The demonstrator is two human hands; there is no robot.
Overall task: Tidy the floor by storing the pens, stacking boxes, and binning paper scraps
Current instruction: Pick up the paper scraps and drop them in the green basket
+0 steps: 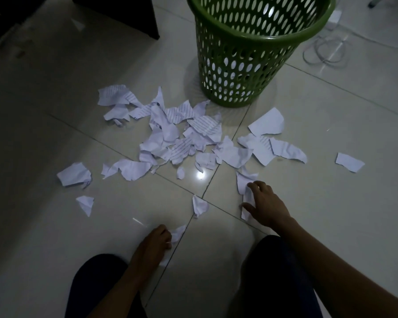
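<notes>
Several torn white paper scraps (182, 134) lie scattered over the pale tiled floor in front of a green perforated bin (251, 53) at the top centre. My left hand (153, 246) is low near my knee, its fingers closed on a small paper scrap (177, 232). My right hand (265, 204) lies spread over a scrap (245, 182) on the floor, fingers curled around its edge. No pens or boxes are in view.
A dark piece of furniture (115, 12) stands at the top left. White cables (324, 51) coil on the floor right of the bin. My knees in dark trousers (278, 278) fill the bottom edge. A lone scrap (349, 162) lies far right.
</notes>
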